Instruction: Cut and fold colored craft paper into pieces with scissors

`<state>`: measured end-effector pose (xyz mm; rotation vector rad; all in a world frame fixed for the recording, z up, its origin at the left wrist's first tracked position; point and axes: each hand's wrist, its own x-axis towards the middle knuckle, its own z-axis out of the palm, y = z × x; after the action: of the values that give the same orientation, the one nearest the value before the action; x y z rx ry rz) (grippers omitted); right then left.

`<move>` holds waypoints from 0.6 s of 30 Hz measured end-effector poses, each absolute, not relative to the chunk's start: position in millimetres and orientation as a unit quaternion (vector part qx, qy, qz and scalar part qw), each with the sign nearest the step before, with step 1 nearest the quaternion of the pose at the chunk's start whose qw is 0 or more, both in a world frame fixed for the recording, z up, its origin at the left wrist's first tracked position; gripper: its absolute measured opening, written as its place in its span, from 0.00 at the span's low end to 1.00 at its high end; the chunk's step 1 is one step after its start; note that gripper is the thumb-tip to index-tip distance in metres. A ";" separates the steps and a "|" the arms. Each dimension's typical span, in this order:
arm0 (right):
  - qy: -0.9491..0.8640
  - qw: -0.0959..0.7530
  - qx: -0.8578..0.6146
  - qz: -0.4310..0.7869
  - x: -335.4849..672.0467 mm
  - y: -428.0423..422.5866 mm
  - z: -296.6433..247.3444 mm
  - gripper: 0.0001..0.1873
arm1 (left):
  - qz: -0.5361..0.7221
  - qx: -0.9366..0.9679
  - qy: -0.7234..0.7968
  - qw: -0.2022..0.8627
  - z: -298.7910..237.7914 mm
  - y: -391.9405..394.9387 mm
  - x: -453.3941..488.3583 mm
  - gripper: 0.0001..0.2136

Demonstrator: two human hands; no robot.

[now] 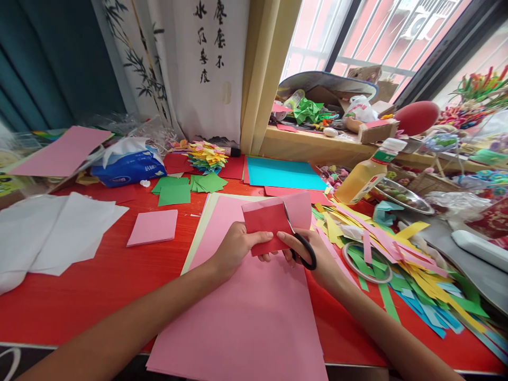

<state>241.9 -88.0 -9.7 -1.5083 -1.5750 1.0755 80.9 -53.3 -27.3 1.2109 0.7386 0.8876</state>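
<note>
My left hand [234, 247] grips the left edge of a folded red paper [266, 227], held upright over a large pink sheet [246, 312] on the red table [99, 286]. My right hand [317, 259] is closed on black-handled scissors [304, 248], whose blades run up along the paper's right edge. A pink flap [299, 209] stands behind the red paper.
White sheets [55, 233] and a small pink square [153, 226] lie left. Green squares [186, 188], a tissue pack [127, 164] and a blue sheet [283, 173] sit farther back. Coloured paper strips [413, 264], a tape ring [367, 263] and a tilted bottle [367, 173] crowd the right.
</note>
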 end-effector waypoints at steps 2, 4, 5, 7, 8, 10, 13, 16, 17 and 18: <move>-0.610 0.362 -0.573 0.411 241.4 -87.9 -12.0 0.23 | 0.395 0.538 0.326 0.669 -26.9 -53.2 81.3 0.12; -0.610 0.366 -0.572 0.408 241.3 -87.6 -12.0 0.23 | 0.395 0.539 0.328 0.668 -26.7 -53.4 81.3 0.12; -0.609 0.362 -0.577 0.407 241.2 -87.5 -10.9 0.23 | 0.394 0.540 0.330 0.666 -26.8 -53.5 81.3 0.12; -0.603 0.349 -0.592 0.404 241.0 -87.3 -7.6 0.24 | 0.388 0.546 0.332 0.664 -27.4 -53.9 81.0 0.13; -0.601 0.343 -0.600 0.402 240.9 -87.3 -6.0 0.25 | 0.385 0.549 0.333 0.664 -27.8 -54.1 80.9 0.13; -0.599 0.340 -0.606 0.397 240.8 -87.5 -4.6 0.24 | 0.379 0.553 0.333 0.663 -28.7 -54.2 80.8 0.14; -0.604 0.353 -0.606 0.379 240.6 -88.0 -7.4 0.23 | 0.377 0.552 0.334 0.664 -29.3 -53.8 80.9 0.14; -0.603 0.358 -0.610 0.369 239.2 -88.6 -9.8 0.23 | 0.379 0.555 0.338 0.659 -28.8 -53.3 80.8 0.14; -0.598 0.358 -0.612 0.372 238.3 -88.8 -9.2 0.23 | 0.379 0.556 0.339 0.657 -28.6 -53.4 80.7 0.14; -0.593 0.359 -0.614 0.378 237.3 -89.0 -7.8 0.23 | 0.378 0.557 0.340 0.657 -28.3 -53.6 80.7 0.14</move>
<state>237.3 -89.0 -7.8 -1.5846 -1.5291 0.9740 80.7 -53.6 -28.3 1.2609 0.7691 0.8568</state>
